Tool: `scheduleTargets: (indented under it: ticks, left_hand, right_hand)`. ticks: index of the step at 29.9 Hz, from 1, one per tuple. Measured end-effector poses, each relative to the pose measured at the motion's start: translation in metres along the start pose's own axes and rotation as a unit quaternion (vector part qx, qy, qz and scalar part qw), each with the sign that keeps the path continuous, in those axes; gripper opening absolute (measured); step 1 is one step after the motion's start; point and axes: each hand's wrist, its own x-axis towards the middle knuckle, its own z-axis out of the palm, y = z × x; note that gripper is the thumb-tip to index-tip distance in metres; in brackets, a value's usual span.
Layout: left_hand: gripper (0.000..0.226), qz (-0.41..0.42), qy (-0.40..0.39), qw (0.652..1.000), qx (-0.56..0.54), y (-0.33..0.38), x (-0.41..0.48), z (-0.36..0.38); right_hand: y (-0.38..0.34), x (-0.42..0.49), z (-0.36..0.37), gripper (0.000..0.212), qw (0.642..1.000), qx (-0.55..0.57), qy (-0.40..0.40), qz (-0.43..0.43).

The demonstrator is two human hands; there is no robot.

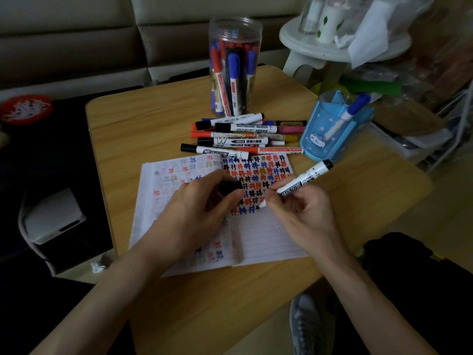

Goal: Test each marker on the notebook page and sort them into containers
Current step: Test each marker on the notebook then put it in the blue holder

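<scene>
An open notebook (266, 239) lies on the wooden table (143, 129), its right page covered with red, blue and black hash marks. My right hand (304, 213) grips an uncapped white marker (304, 179) with a black end, its tip down on the page beside the marks. My left hand (197, 208) rests on the notebook and holds the marker's black cap (231, 187). A pile of several markers (243, 135) lies beyond the notebook. Behind it stands a clear jar (234, 70) full of markers. A blue pen holder (332, 129) at the right has one blue-capped marker (349, 114) in it.
A white stool (320, 51) with a cup and papers stands behind the table at the right. A couch runs along the back. A white box (53, 216) sits on the dark floor at the left. My shoe (307, 321) shows under the table's front edge.
</scene>
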Motion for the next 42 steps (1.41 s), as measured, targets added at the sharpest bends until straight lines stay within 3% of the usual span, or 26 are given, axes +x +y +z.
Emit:
scheduleTargets:
  ticks: [9, 16, 22, 25, 31, 34, 39, 42]
  left_hand:
    - [0.026, -0.004, 0.0, 1.0, 0.018, 0.0, 0.001, 0.002]
    - [0.023, -0.009, 0.003, 0.999, 0.034, 0.001, 0.001, 0.001]
    - [0.023, -0.02, 0.009, 0.999, 0.031, 0.002, 0.001, 0.001]
    - [0.028, -0.022, 0.015, 0.999, 0.031, 0.002, 0.001, 0.001]
    - [0.032, -0.025, 0.013, 1.0, 0.011, 0.004, -0.001, 0.0]
    - [0.036, -0.044, 0.031, 0.998, -0.045, 0.003, -0.002, -0.002]
    - [0.031, -0.025, 0.047, 0.996, -0.07, 0.007, -0.003, -0.001]
    - [0.03, -0.02, 0.048, 0.997, -0.064, 0.009, -0.003, -0.001]
  right_hand:
    - [0.004, 0.002, -0.002, 0.007, 0.999, 0.017, 0.027, -0.016]
    - [-0.001, 0.0, -0.001, 0.01, 1.0, -0.002, -0.014, -0.018]
    - [0.004, 0.001, -0.003, 0.017, 0.999, 0.025, 0.023, 0.028]
    - [0.001, 0.002, -0.002, 0.005, 1.0, 0.011, 0.008, 0.025]
    - [-0.002, 0.0, -0.003, 0.006, 1.0, 0.004, -0.004, 0.025]
    - [-0.007, 0.0, -0.007, 0.001, 0.993, 0.1, 0.025, 0.065]
    - [-0.015, -0.001, -0.015, 0.035, 0.975, 0.205, 0.019, 0.087]
    - [-0.024, -0.002, -0.014, 0.02, 0.972, 0.226, -0.013, 0.066]
